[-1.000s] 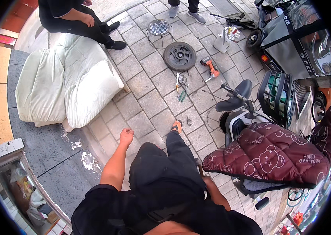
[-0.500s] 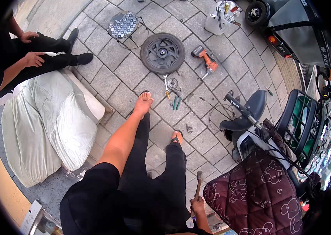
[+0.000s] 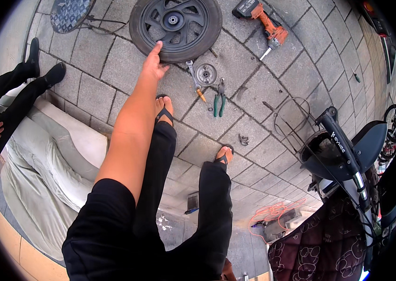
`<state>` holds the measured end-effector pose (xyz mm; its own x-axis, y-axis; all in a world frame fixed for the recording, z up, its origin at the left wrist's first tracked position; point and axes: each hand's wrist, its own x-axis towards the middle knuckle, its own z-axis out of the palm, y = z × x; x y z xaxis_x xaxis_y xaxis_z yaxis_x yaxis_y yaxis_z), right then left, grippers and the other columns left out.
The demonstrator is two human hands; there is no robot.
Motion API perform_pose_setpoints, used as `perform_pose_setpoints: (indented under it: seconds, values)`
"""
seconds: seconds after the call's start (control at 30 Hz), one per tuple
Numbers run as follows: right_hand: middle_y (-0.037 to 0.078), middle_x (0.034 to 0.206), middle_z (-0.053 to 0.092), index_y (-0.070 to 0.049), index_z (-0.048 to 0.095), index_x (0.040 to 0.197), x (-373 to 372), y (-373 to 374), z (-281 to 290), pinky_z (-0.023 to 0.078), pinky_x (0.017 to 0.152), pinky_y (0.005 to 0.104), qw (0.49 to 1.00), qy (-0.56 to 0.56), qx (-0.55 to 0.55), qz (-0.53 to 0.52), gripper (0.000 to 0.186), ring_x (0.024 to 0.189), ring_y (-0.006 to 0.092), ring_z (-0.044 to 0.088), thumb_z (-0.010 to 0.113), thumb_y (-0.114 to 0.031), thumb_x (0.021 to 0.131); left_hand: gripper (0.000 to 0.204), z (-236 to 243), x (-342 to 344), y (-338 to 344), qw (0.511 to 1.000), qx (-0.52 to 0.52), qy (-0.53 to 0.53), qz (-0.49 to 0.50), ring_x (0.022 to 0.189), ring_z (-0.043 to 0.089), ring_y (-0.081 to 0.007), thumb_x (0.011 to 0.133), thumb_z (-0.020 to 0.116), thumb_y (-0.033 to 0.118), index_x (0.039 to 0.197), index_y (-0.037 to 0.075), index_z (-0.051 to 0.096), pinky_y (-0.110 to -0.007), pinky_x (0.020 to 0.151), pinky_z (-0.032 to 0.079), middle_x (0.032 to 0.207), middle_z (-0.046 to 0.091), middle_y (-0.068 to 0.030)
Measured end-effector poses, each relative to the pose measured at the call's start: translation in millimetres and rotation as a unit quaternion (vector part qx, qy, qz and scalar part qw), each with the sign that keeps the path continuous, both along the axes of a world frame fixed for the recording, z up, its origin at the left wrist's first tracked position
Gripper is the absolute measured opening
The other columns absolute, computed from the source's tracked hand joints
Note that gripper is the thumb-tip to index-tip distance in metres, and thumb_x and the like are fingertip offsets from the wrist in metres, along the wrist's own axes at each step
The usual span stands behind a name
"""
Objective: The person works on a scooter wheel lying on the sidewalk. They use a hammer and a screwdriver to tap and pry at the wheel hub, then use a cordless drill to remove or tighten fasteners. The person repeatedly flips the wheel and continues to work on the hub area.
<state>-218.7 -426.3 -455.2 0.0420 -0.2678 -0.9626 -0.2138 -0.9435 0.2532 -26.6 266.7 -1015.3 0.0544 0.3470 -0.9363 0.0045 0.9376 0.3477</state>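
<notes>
Left hand (image 3: 153, 65): fingers extended, thumb spread, nothing held. It overlaps the near edge of the wheel (image 3: 173, 20) in view; contact cannot be told. Right hand (image 3: 228, 271): apparently just a sliver at the lower edge; grip cannot be told.

Wheel position: flat on the paving (image 3: 249, 112), ahead of the feet.

Done, judged from layout: wheel is off any vehicle, tyre (image 3: 215, 21) around its rim; round metal part (image 3: 206, 75) lies separately near it. Wrench (image 3: 190, 69), green-handled pliers (image 3: 219, 99) and orange-and-black power driver (image 3: 269, 25) lie out on the paving.

Outstanding: wheel not yet lifted or mounted; round part not joined to it. Hub condition: cannot tell.
</notes>
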Motion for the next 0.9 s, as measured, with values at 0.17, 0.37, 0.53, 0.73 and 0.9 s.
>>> perform_pose_setpoints:
  seconds: [0.17,0.37,0.53,0.73,0.9]
  values:
    - [0.019,0.088,0.073,0.0,0.066,0.107,13.4,1.3,-8.7,0.056,0.064,0.0382,0.999,-0.027,0.047,0.004,0.036,0.076,0.0263,0.073,0.074,-0.029,0.086,0.075,23.8,8.4,-0.1,0.996,0.016,-0.081,0.029,0.138,0.049,-0.0332,0.083,0.087,0.033,0.143,0.006,0.05,-0.057,0.116,0.037,0.147,0.055,-0.013]
    - [0.015,0.094,0.076,0.002,0.066,0.115,35.5,-112.3,-33.1,0.057,0.07,0.0352,0.996,-0.075,0.031,0.03,0.047,0.081,0.0211,0.073,0.08,-0.031,0.083,0.07,113.2,14.9,-23.7,0.995,0.093,-0.029,0.023,0.11,0.069,-0.0313,0.079,0.087,0.028,0.134,0.0,0.054,-0.055,0.098,0.054,0.128,0.066,-0.0159]
    - [0.011,0.09,0.073,0.0,0.067,0.109,97.9,-168.1,-82.5,0.055,0.065,0.0368,0.992,-0.12,0.02,-0.017,0.036,0.074,0.0201,0.068,0.076,-0.026,0.087,0.052,248.6,-87.5,-142.8,0.992,0.067,-0.006,0.105,0.099,0.072,-0.0291,0.078,0.086,0.026,0.119,0.001,0.066,-0.05,0.081,0.057,0.112,0.073,-0.0141]
    - [0.007,0.085,0.067,-0.003,0.067,0.102,187.8,-200.9,-122.6,0.051,0.06,0.0385,0.986,-0.139,0.093,0.017,0.021,0.074,0.0179,0.064,0.069,-0.02,0.09,0.049,375.4,-210.2,-318.3,0.975,0.026,0.075,0.207,0.098,0.072,-0.0307,0.077,0.086,0.024,0.116,0.0,0.069,-0.054,0.082,0.058,0.113,0.073,-0.0144]
    - [0.005,0.07,0.052,-0.009,0.055,0.086,249.9,-235.4,-110.0,0.043,0.053,0.0411,0.989,-0.069,0.104,0.073,0.018,0.06,0.0195,0.054,0.064,-0.025,0.085,0.053,394.1,-274.3,-448.4,0.949,-0.003,0.182,0.257,0.089,0.072,-0.0296,0.075,0.086,0.021,0.116,-0.006,0.067,-0.053,0.081,0.057,0.11,0.072,-0.0166]
